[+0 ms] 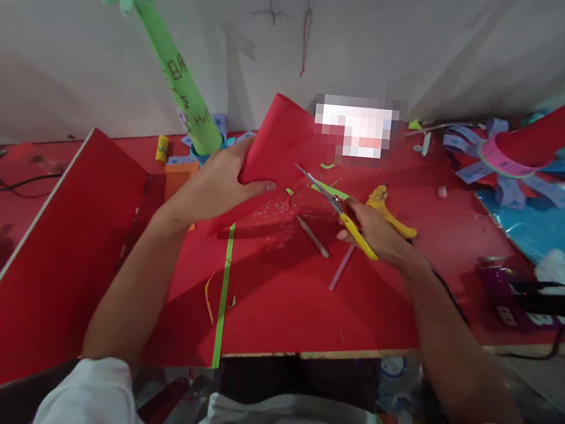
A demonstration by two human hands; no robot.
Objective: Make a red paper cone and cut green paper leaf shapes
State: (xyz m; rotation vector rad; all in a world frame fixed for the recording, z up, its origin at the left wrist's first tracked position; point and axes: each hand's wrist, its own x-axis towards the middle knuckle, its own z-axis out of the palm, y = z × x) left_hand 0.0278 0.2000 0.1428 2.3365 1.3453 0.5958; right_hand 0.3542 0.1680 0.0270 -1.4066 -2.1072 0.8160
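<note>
My left hand (230, 181) grips a red paper sheet (279, 139), its thumb on the near face and the sheet curved over at the top. In my right hand (367, 226) is a pair of scissors (357, 237) with yellow handles. Their blades point up and left, close to the sheet's right side; whether they touch it I cannot tell. Below the blades lies a pencil (314, 237) on the red table (294, 305). A yellow glue gun (386, 211) rests just behind my right hand. A pale purple strip (341, 268) lies beneath that hand.
A green paper tube (169, 63) with writing stands at the back left, beside a glue stick (162, 149). A red upright board (62, 245) bounds the left. At right are a pink-ringed red tube (509, 156), a blue packet (533, 224) and a purple box (498, 284).
</note>
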